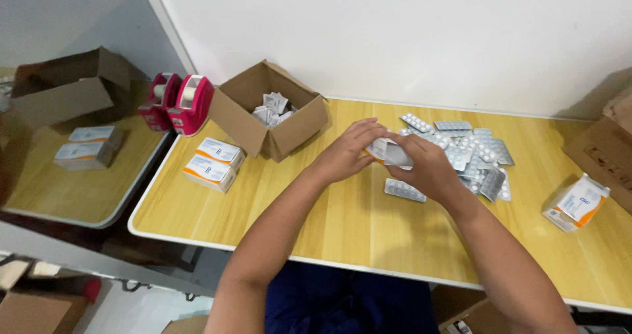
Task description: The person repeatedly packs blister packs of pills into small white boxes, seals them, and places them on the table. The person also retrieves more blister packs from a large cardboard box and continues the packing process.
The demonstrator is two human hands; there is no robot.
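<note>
Both my hands meet over the middle of the yellow wooden table (329,222). My left hand (345,153) and my right hand (424,166) together hold a small white and orange carton (388,151) with an open end flap. A single silver blister strip (405,190) lies flat on the table just below my right hand. Behind the hands spreads a heap of several silver blister strips (471,151) with white tablets.
An open brown cardboard box (270,113) holding folded paper leaflets stands at the left. Two closed white and orange cartons (214,164) lie in front of it. A pink tape dispenser (191,103) sits by a mirror. Another carton (576,202) and a brown box (602,150) are at the right.
</note>
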